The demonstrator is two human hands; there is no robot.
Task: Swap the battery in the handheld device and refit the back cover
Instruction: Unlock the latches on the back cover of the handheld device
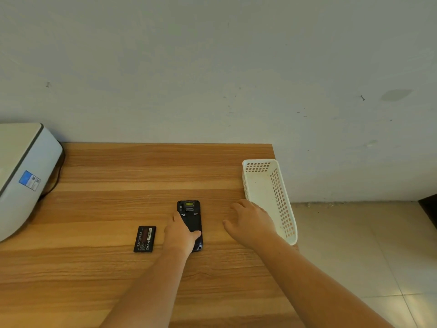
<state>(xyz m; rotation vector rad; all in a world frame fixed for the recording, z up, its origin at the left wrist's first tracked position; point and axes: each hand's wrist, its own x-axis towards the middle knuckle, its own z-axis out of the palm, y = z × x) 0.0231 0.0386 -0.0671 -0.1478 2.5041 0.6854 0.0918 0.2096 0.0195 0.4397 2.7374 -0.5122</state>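
Two hands over the table (118,280), both ahead of the wearer. Left hand (180,234) laid on the handheld device (192,221), thumb across its lower back and fingers along its left edge; a loose hold, pinning rather than lifting, probably to steady the unit for work on its back. Right hand (249,222) spread flat and empty, palm down on the wood between the device and the white basket (269,197), touching neither; most likely braced there, or on its way to reach for something.

Device face down near the middle of the table, long axis running away from the wearer, scanner window and two screws showing at its far end. Cannot tell whether the back cover is fitted or the battery bay is open; the left hand hides that part.

One loose battery (145,239) flat on the table, label up, just left of the left hand and apart from the device. Old or new cell: not determinable.

Basket at the right edge of the table, apparently empty. Grey-white machine (23,176) at far left, cable trailing behind it.
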